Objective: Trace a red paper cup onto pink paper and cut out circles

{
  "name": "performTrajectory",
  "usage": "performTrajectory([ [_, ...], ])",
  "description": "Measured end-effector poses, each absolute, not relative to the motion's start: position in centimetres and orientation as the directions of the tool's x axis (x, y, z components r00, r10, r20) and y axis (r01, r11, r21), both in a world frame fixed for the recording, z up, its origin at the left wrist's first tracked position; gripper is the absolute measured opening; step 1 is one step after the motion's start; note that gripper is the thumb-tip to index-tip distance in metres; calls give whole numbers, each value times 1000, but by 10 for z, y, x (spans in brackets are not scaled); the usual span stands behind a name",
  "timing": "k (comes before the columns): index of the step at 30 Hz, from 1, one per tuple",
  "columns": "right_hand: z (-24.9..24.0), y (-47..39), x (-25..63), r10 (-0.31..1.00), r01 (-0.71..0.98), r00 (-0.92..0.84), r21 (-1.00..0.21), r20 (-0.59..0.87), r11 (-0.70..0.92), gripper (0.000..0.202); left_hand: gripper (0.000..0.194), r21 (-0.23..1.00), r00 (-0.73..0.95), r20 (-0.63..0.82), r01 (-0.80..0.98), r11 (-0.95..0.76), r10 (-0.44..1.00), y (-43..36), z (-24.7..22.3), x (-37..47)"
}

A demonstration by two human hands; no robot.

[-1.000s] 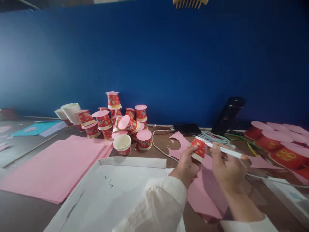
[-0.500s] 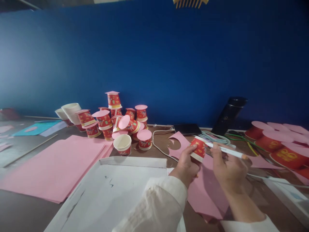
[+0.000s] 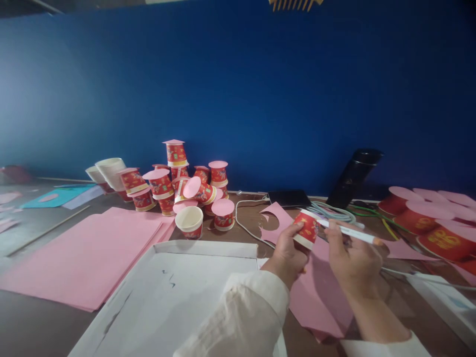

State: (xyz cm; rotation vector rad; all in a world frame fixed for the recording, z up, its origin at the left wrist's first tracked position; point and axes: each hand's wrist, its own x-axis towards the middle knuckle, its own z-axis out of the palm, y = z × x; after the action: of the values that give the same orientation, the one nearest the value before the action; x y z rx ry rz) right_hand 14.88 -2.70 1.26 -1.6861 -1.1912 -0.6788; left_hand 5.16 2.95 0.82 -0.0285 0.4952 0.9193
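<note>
My left hand (image 3: 290, 253) is closed around a small red paper cup (image 3: 306, 229) with a white rim, held tilted. My right hand (image 3: 351, 258) grips a white marker (image 3: 351, 232) with an orange end, its tip close to the cup's right side. Pink paper with round cut-outs (image 3: 316, 292) lies under both hands. Left of them, an upright paper cup (image 3: 189, 221) stands with its mouth up, beside several stacked red cups (image 3: 159, 184) topped with pink discs.
A white box lid (image 3: 167, 292) lies in front, with pink sheets (image 3: 92, 253) to its left. Behind my hands are a black bottle (image 3: 353, 178), a dark flat device (image 3: 289, 198) and cables. Larger red cups (image 3: 420, 218) stand at right; nested cups (image 3: 113, 176) lean at left.
</note>
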Motion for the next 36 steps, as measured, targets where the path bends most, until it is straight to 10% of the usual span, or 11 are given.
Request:
performTrajectory([
  [36, 8, -27, 147, 454, 917, 386, -386, 803, -97, 43, 14, 189, 518, -400, -761, 621, 756, 30, 8, 49],
])
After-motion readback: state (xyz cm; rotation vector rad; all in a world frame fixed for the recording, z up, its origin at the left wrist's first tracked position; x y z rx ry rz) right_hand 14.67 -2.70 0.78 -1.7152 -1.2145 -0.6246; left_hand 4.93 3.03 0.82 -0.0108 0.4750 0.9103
